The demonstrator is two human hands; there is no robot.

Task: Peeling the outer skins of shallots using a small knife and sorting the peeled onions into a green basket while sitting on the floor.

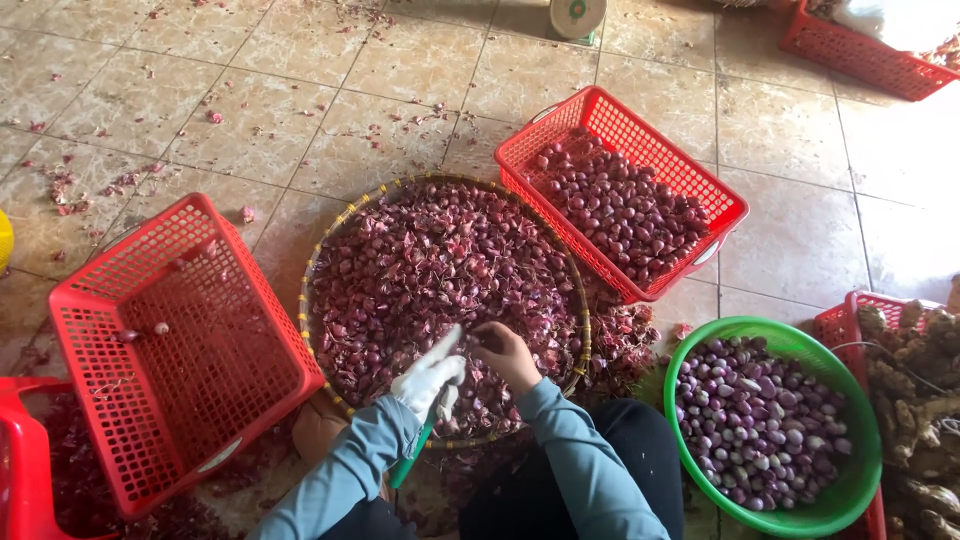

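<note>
A round woven tray (pixel 322 250) on the tiled floor is heaped with purple shallots and their skins. My left hand (pixel 432 377), in a white glove, hovers over the tray's near side and grips a green-handled knife (pixel 409 459). My bare right hand (pixel 508 355) is beside it, fingers closed on a shallot in the pile. Both sleeves are light blue.
A nearly empty red basket (pixel 180 350) holding two shallots stands left. A red basket (pixel 640 130) of unpeeled shallots is at the back right. A green bowl (pixel 850 480) of peeled shallots sits right, by a basket of ginger (pixel 920 400). Skins litter the floor.
</note>
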